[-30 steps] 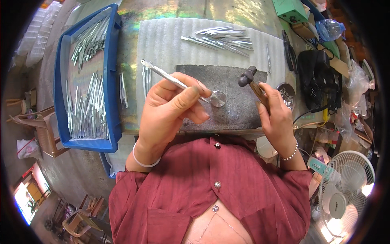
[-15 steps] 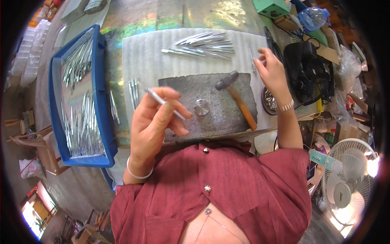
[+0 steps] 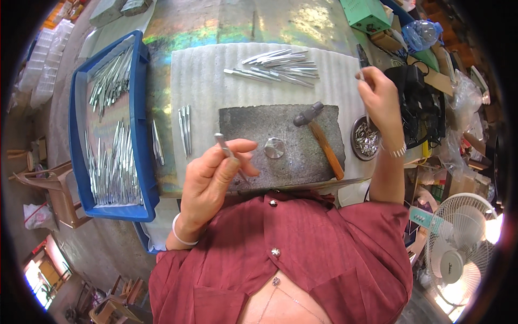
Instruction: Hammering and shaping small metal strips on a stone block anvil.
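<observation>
My left hand (image 3: 208,173) is closed round a slim silvery metal rod (image 3: 222,142), held tilted above the left edge of a dark rough slab (image 3: 243,121). Beside it on the slab sits a small round metal disc (image 3: 274,148). A hammer (image 3: 326,147) with a wooden handle lies on the slab's right part. At the upper right, my right hand (image 3: 381,96) pinches a thin metallic tool (image 3: 368,120), mostly hidden by the fingers; its kind I cannot make out. Below that hand stands a round dish (image 3: 353,144) of small shiny metal pieces (image 3: 367,139).
A white foam sheet (image 3: 202,81) carries a pile of metal rods (image 3: 286,67) and several more rods (image 3: 185,129) at the left. Farther left stands a blue tray (image 3: 141,108) full of rods. A black bag (image 3: 418,108) and a fan (image 3: 456,251) are at the right.
My right hand has gone from open fingers near the thin tool on the foam to pinching it, farther right. My left hand has turned the rod more upright. The view has shifted slightly.
</observation>
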`<state>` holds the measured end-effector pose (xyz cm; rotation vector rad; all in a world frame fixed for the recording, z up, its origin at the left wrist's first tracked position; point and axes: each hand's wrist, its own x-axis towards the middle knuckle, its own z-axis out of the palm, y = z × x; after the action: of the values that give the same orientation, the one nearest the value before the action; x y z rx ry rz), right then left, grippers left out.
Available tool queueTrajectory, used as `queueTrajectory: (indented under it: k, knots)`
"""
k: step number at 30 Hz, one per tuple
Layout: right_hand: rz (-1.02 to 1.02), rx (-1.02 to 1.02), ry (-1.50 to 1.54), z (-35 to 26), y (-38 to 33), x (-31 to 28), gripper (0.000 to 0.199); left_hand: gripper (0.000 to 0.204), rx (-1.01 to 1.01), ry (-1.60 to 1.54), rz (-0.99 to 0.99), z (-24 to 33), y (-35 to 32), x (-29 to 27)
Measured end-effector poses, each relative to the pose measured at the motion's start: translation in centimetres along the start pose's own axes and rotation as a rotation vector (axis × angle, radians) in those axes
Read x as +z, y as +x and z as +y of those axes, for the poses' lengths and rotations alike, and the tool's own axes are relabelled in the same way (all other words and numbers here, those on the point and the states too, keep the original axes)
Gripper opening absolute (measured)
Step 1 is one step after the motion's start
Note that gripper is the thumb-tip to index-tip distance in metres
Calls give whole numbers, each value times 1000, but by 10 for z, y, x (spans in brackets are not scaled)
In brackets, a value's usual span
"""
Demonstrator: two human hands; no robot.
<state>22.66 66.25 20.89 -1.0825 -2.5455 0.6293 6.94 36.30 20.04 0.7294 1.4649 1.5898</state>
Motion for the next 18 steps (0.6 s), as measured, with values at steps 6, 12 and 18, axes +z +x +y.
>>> queueTrajectory:
  k: [6,12,18]
  knots:
    - [-467,-25,779,-94,-74,-8,9,22,-23,-247,-133,-3,5,19]
    - [-404,-262,869,-113,-88,37,10,15,48,-167,-111,-9,1,14]
    - [-276,-448,771,-125,-88,44,11,10,106,-118,-35,-9,-5,13]
